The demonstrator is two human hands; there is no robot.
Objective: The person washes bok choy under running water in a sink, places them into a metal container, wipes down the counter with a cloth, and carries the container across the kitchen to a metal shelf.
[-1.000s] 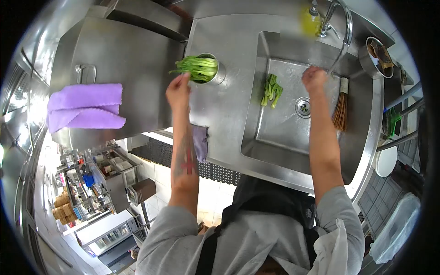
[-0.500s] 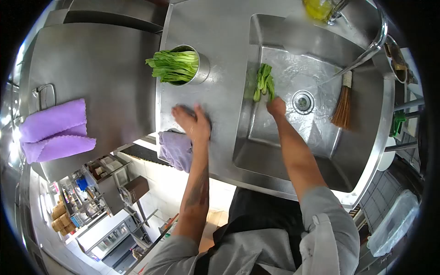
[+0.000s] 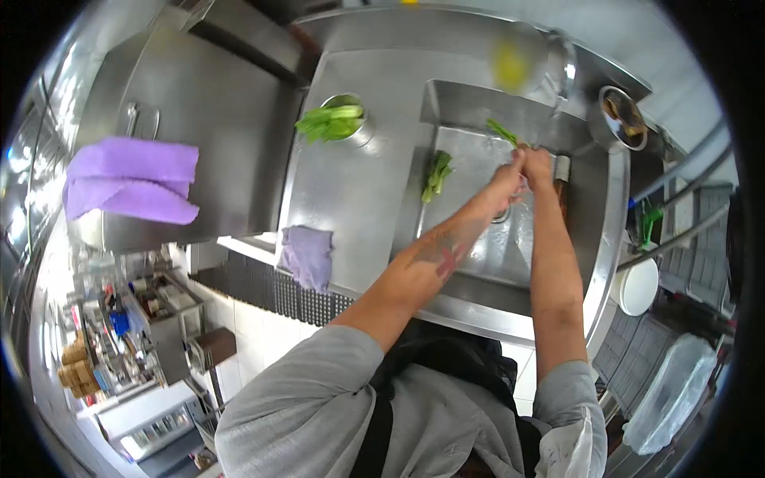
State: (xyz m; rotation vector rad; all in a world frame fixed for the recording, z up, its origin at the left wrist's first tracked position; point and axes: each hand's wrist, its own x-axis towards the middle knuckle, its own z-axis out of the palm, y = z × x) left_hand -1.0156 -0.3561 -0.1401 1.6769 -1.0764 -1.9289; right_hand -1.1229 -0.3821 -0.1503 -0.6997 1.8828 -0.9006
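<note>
Over the sink (image 3: 478, 267), my two hands come together around the lower end of a leafy green vegetable (image 3: 500, 130). Its leaf end sticks out up and to the left of my right hand (image 3: 538, 167), which is closed on it. My left hand (image 3: 508, 180) presses in from the left with its fingers closed at the stalk; the exact grip is partly hidden. More leafy greens (image 3: 437, 177) lie on the sink floor near its left wall. On the counter, a metal container (image 3: 360, 131) lies on its side, stuffed with green stalks (image 3: 331, 122).
A grey-purple cloth (image 3: 307, 256) lies at the counter's front left corner. A purple towel (image 3: 135, 179) hangs over a steel surface at left. The faucet (image 3: 567, 68) and a metal bowl (image 3: 623, 119) are at the back right. A brush (image 3: 562, 179) leans inside the sink's right side.
My left hand has moved from the counter into the sink, meeting my right hand. My right hand has lifted one leafy green away from the others toward the faucet. The camera view has shifted.
</note>
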